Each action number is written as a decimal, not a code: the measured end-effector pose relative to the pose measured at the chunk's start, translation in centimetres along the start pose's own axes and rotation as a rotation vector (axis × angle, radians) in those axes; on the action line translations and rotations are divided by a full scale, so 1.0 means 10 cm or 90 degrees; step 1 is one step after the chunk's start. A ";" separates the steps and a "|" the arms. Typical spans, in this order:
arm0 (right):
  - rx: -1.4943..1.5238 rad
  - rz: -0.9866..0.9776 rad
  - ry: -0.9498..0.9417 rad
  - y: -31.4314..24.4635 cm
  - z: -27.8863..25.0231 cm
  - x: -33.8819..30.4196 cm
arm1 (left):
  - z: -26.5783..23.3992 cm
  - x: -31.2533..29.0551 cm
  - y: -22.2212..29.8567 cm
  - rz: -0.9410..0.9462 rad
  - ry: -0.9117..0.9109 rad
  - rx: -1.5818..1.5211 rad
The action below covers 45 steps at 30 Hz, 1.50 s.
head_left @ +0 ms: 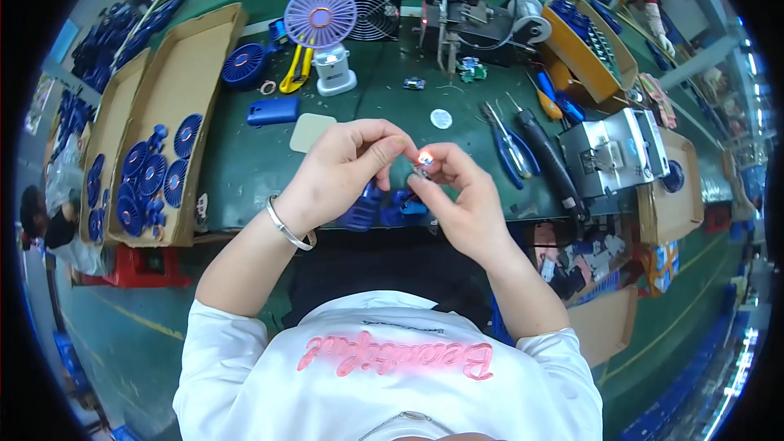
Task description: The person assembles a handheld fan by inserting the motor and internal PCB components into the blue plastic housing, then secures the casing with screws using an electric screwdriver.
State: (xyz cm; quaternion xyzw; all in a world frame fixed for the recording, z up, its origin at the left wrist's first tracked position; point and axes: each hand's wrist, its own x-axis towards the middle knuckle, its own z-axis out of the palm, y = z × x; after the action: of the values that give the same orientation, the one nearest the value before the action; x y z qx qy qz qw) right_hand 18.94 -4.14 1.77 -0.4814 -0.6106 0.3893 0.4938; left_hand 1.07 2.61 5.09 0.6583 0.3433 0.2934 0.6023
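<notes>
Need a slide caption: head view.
Right hand holding a small glowing part, left hand beside it, at a green bench with lavender fan and pliers.

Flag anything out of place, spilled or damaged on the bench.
Nothing looks spilled or plainly damaged. One thing stands out: a small lit part at the fingertips of the right hand, glowing far brighter than the things around it. It is too small to identify.

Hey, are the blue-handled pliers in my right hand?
No, the blue-handled pliers lie on the green tabletop, apart from your right hand and to the right of it.
</notes>
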 end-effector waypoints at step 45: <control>-0.080 0.141 0.178 0.86 -0.76 1.07 | 0.36 1.04 -0.49 -0.128 0.136 -0.330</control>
State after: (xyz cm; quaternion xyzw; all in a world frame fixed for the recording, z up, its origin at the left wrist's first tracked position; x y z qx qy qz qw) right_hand 27.66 8.28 -2.41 -0.6250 -0.5023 0.3319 0.4969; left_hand 9.59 9.05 -0.39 0.4107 0.3821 0.3775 0.7368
